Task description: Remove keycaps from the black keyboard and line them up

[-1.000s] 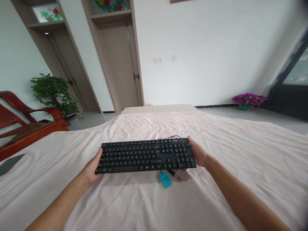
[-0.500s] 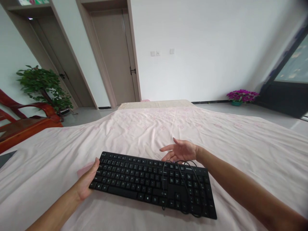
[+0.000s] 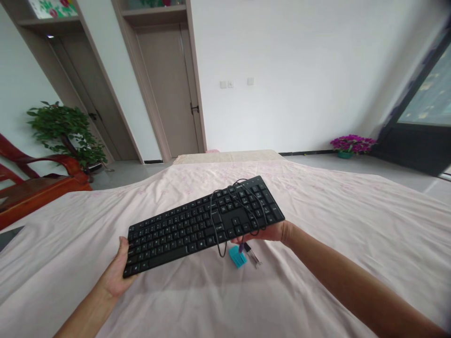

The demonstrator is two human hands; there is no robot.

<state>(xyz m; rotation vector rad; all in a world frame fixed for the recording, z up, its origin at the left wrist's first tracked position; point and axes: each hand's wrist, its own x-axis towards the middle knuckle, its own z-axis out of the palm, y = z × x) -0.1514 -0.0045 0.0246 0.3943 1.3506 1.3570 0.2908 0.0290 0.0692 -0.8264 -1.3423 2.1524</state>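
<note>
A black keyboard (image 3: pixel 197 223) is held tilted above a pale pink cloth-covered table (image 3: pixel 317 220), its right end higher. My left hand (image 3: pixel 116 272) grips its lower left corner. My right hand (image 3: pixel 269 232) supports the underside of its right end. The keyboard's black cable (image 3: pixel 225 211) lies looped over the keys and hangs off the front edge. A small teal brush (image 3: pixel 237 257) and a thin tool (image 3: pixel 252 253) lie on the cloth just under the right end.
A red wooden chair (image 3: pixel 31 180) stands at the left beside a green potted plant (image 3: pixel 65 129). Two doors (image 3: pixel 169 94) are in the far wall. A pot of purple flowers (image 3: pixel 352 144) sits on the floor at the right. A dark flat object (image 3: pixel 7 237) lies at the table's left edge.
The keyboard has been lifted off the cloth and tilted, right end up. My right hand, open above the keys before, went under the right end. The brush is uncovered again.
</note>
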